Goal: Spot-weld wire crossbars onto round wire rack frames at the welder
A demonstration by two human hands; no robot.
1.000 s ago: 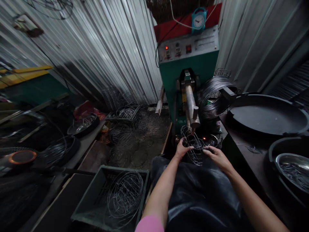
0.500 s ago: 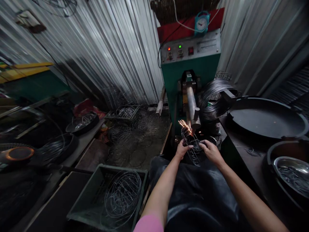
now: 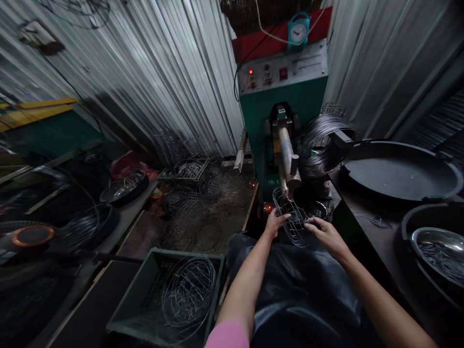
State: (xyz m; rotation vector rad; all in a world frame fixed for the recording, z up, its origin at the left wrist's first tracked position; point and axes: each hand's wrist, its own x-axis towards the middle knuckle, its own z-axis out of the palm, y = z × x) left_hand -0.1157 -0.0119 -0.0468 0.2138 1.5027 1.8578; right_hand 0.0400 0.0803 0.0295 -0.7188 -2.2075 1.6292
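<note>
Across your lap, a dark apron (image 3: 297, 304) is spreading. Between nine and ten o'clock, a green crate (image 3: 145, 285) is holding tangled wire rings (image 3: 188, 290), presumably kept there for easy reach. Towards twelve, your left hand (image 3: 276, 224) is gripping the wire frame (image 3: 294, 226) by its left side, thumb pressing over the wires, likely to steady it, tilted, just under the metal tip (image 3: 289, 194). Your right hand (image 3: 324, 234) is hovering by the frame's right edge, thumb and fingertips nearly meeting; I cannot tell whether they are pinching anything. Farther along twelve, a metal arm (image 3: 285, 145) is jutting from the green machine (image 3: 304, 92), probably bringing that tip within reach.
</note>
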